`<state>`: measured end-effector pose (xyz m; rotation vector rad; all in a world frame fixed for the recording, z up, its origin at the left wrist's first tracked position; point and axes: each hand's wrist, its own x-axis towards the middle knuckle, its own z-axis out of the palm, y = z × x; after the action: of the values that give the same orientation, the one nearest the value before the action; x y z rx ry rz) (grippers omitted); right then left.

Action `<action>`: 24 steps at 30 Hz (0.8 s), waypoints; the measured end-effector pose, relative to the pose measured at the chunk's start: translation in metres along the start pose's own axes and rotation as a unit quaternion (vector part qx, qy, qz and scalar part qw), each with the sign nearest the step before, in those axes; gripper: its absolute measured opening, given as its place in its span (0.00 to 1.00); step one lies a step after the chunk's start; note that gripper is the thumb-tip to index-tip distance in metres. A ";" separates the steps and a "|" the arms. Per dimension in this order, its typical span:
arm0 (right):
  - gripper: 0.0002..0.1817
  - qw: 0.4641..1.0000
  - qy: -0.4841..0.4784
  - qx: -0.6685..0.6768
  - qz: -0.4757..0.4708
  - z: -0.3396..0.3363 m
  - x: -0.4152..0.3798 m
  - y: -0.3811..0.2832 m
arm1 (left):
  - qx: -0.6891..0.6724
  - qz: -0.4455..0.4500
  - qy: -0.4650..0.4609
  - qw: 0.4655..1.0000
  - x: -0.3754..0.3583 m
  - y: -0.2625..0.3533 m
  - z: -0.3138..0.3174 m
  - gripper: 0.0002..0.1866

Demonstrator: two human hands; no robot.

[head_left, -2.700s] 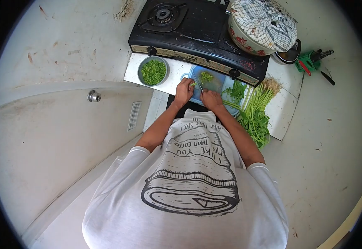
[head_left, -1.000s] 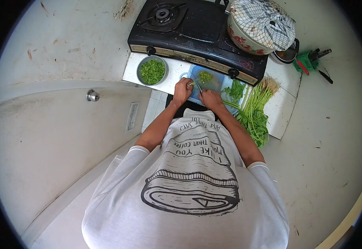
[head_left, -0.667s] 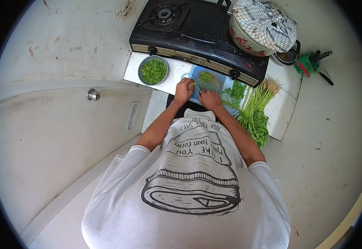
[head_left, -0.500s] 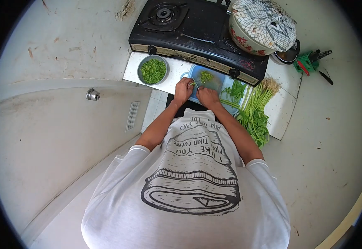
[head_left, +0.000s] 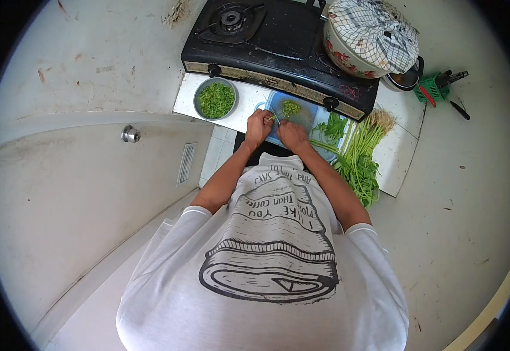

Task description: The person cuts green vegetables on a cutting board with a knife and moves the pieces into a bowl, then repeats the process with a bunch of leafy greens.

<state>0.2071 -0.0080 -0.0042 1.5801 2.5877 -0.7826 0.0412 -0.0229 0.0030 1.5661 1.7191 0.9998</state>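
Observation:
Over the near edge of a blue cutting board (head_left: pixel 306 111), my left hand (head_left: pixel 258 126) is closed in a pinch on a thin green stem (head_left: pixel 272 117). My right hand (head_left: pixel 292 136) is closed just to its right, around a small knife (head_left: pixel 276 117) whose handle is mostly hidden by the fingers. The blade lies between the two hands, close to the stem. Chopped greens (head_left: pixel 290 107) form a small heap on the board. Loose green leaves (head_left: pixel 332 127) rest at the board's right side.
A grey bowl (head_left: pixel 236 100) of chopped greens stands left. Long leafy stalks (head_left: pixel 357 149) with roots lie right. Behind the board is a black gas stove (head_left: pixel 284 35) bearing a cloth-covered pot (head_left: pixel 348 55). A green basket (head_left: pixel 432 88) with utensils sits far right.

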 end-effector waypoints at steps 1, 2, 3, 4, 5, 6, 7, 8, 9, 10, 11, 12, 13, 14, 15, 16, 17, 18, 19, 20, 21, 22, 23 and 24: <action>0.18 1.000 0.004 0.000 0.000 -0.003 -0.001 -0.001 | -0.018 -0.007 0.000 1.000 -0.001 0.001 0.000 0.07; 0.17 1.000 0.008 0.000 0.001 -0.006 -0.002 -0.002 | -0.003 -0.006 -0.007 1.000 -0.001 0.002 -0.002 0.07; 0.17 1.000 0.001 -0.001 0.005 -0.008 -0.005 -0.002 | 0.012 -0.005 -0.014 1.000 -0.001 0.003 -0.003 0.08; 0.18 1.000 -0.005 -0.003 0.008 -0.010 -0.010 0.000 | 0.027 -0.003 -0.021 0.999 -0.001 0.004 -0.004 0.08; 0.18 1.000 -0.012 -0.006 0.010 -0.013 -0.014 0.002 | 0.031 -0.003 -0.025 0.999 -0.001 0.006 -0.006 0.08; 0.18 1.000 -0.012 -0.001 0.014 -0.014 -0.017 0.005 | 0.036 -0.003 -0.029 0.999 -0.002 0.005 -0.006 0.09; 0.19 1.000 -0.012 0.002 0.018 -0.016 -0.020 0.008 | 0.039 -0.002 -0.033 0.999 -0.001 0.005 -0.006 0.09; 0.19 1.000 -0.012 0.006 0.023 -0.018 -0.022 0.011 | 0.047 0.009 -0.036 0.998 0.001 0.004 -0.006 0.09; 0.19 1.000 -0.006 0.003 0.029 -0.021 -0.023 0.012 | 0.056 0.020 -0.038 0.997 0.002 0.001 -0.006 0.10; 0.19 0.999 0.001 0.000 0.035 -0.023 -0.023 0.013 | 0.065 0.031 -0.041 0.997 0.003 -0.002 -0.004 0.11; 0.20 0.999 0.007 -0.002 0.040 -0.026 -0.024 0.014 | 0.051 0.027 -0.044 0.997 0.004 -0.005 -0.002 0.11; 0.20 0.999 0.002 0.001 0.034 -0.028 -0.024 0.014 | 0.038 0.023 -0.047 0.998 0.005 -0.002 -0.001 0.10; 0.20 1.000 -0.004 0.006 0.029 -0.030 -0.023 0.014 | 0.024 0.019 -0.051 0.998 0.006 0.000 -0.001 0.10; 0.20 1.000 -0.009 0.010 0.023 -0.031 -0.024 0.013 | 0.022 0.019 -0.051 0.998 0.007 0.002 -0.001 0.10; 0.20 1.000 -0.018 0.010 0.016 -0.029 -0.023 0.014 | 0.019 0.019 -0.051 0.998 0.008 0.003 -0.001 0.10; 0.21 1.000 -0.026 0.010 0.008 -0.026 -0.023 0.014 | 0.017 0.019 -0.051 0.998 0.009 0.003 0.000 0.09; 0.22 0.999 -0.034 0.010 0.000 -0.023 -0.022 0.015 | 0.021 0.015 -0.051 0.998 0.010 0.004 0.000 0.09; 0.22 0.999 -0.033 0.013 0.002 -0.021 -0.022 0.015 | 0.025 0.011 -0.052 0.998 0.010 0.004 0.001 0.09; 0.22 0.999 -0.032 0.016 0.004 -0.019 -0.021 0.013 | 0.029 0.008 -0.052 0.998 0.010 0.004 0.001 0.09; 0.22 0.999 -0.031 0.019 0.006 -0.017 -0.020 0.013 | 0.028 0.014 -0.045 0.998 0.011 0.004 0.001 0.09; 0.22 0.999 -0.030 0.019 0.010 -0.015 -0.020 0.012 | 0.028 0.020 -0.039 0.999 0.010 0.004 0.002 0.09; 0.22 0.999 -0.029 0.019 0.013 -0.014 -0.020 0.012 | 0.028 0.026 -0.033 0.999 0.010 0.004 0.002 0.09; 0.22 0.999 -0.027 0.020 0.017 -0.012 -0.019 0.012 | 0.029 0.025 -0.033 0.999 0.010 0.004 0.002 0.09; 0.22 0.999 -0.027 0.023 0.018 -0.012 -0.020 0.012 | 0.031 0.025 -0.033 0.999 0.010 0.005 0.002 0.09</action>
<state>0.2299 -0.0148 0.0069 1.5894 2.5159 -0.8743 0.0443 -0.0129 0.0067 1.6693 1.6880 0.9162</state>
